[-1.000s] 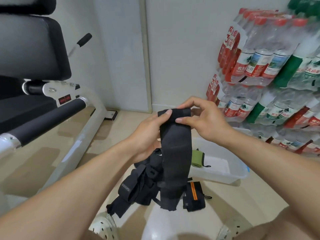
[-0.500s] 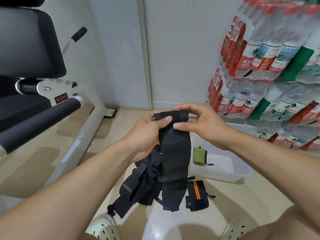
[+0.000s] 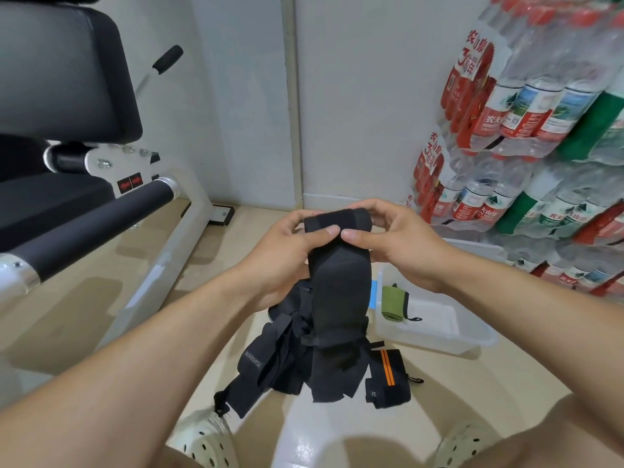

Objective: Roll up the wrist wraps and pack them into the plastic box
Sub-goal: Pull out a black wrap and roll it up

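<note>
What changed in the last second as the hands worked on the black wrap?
Both hands, left and right, kept rolling the black wrap: the roll thickened and the tail hangs shorter. The green roll in the box, the striped roll and the pile stayed put.

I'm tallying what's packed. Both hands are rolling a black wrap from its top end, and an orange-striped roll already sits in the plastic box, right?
Not quite. The roll in the plastic box is the green roll; the orange-striped roll lies on the floor beside it, as the head view shows. Left hand and right hand do hold the black wrap.
</note>
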A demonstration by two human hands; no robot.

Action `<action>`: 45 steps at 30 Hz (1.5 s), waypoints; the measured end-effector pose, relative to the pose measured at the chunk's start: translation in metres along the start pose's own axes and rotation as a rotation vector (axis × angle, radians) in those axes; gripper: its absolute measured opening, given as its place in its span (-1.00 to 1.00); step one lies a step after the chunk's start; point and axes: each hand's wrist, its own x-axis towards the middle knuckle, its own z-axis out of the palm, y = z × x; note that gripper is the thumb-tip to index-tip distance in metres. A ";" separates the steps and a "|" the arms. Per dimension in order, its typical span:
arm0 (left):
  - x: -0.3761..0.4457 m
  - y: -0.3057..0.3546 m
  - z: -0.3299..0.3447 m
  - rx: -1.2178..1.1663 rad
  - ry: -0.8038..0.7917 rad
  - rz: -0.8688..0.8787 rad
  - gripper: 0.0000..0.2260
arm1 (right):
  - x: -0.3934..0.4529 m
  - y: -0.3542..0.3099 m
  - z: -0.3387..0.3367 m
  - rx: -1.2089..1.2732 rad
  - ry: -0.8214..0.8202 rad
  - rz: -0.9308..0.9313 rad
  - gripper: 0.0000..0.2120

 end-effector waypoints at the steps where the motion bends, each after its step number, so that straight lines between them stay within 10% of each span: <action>1: 0.000 0.001 0.000 -0.017 -0.006 -0.012 -0.72 | 0.000 0.000 0.001 -0.012 0.018 -0.015 -0.68; 45: 0.003 -0.003 -0.006 0.043 0.102 -0.037 -0.66 | -0.001 0.005 0.001 0.051 0.040 0.015 -0.68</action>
